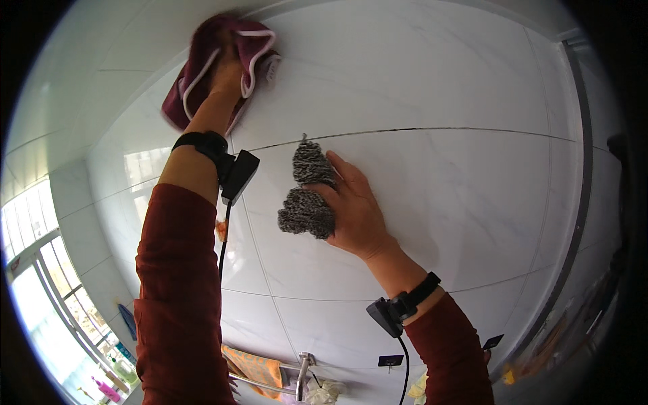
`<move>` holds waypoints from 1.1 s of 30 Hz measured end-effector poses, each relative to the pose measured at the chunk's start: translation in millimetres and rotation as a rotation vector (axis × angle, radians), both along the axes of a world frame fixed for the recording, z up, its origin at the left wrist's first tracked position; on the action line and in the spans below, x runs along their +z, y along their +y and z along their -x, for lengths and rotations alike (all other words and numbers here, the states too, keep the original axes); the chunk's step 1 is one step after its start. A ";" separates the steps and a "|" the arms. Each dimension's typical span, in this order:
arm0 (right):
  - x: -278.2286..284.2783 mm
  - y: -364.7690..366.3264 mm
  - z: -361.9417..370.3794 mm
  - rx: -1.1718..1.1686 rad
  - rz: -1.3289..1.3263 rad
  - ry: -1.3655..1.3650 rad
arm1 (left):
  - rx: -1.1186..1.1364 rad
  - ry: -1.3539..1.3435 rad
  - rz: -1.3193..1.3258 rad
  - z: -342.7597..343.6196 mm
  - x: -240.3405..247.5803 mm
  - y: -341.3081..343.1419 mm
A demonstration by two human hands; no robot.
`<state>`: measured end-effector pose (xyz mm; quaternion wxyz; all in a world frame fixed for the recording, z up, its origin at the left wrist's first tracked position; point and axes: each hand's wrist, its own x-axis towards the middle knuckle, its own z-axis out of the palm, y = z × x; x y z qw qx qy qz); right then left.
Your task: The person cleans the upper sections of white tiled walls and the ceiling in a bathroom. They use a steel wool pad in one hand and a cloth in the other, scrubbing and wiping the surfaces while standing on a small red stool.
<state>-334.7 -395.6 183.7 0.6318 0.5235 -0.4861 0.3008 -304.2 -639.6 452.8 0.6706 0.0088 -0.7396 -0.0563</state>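
Note:
High on the wall at the upper left, my left hand point(228, 67) grips a burgundy cloth point(202, 91) with pale piped edges. The cloth's folds hide most of the fingers, and it lies against the tiles close to the ceiling corner. Lower and nearer the middle, my right hand point(358, 212) is closed around a shaggy grey scrubbing cloth point(307, 214). The thumb squeezes it in the middle, so it bulges above and below. Behind both hands is the white, faintly veined tiled wall point(432, 196).
Below hangs a metal towel rail point(304, 374) with an orange towel point(253, 371). A small dark plate point(390, 360) sits on the wall beside it. Bottles point(108, 390) stand by a bright window point(57, 283) at the lower left. A dark vertical edge point(586, 202) runs down the right.

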 end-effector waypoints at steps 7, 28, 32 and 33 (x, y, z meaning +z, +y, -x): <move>-1.7 -1.8 -0.4 -0.042 -0.055 0.008 | 0.711 -0.093 0.211 -21.0 9.4 38.6; -2.9 -0.5 6.9 -0.129 0.000 -0.023 | 0.245 -0.033 -0.213 -45.1 23.7 -10.6; -2.9 -1.8 5.0 -0.111 -0.040 -0.041 | -0.257 -0.011 -0.439 -94.1 35.8 -15.4; -2.5 -1.7 4.0 -0.117 -0.039 -0.038 | -0.746 0.231 -0.774 -89.6 31.8 -1.4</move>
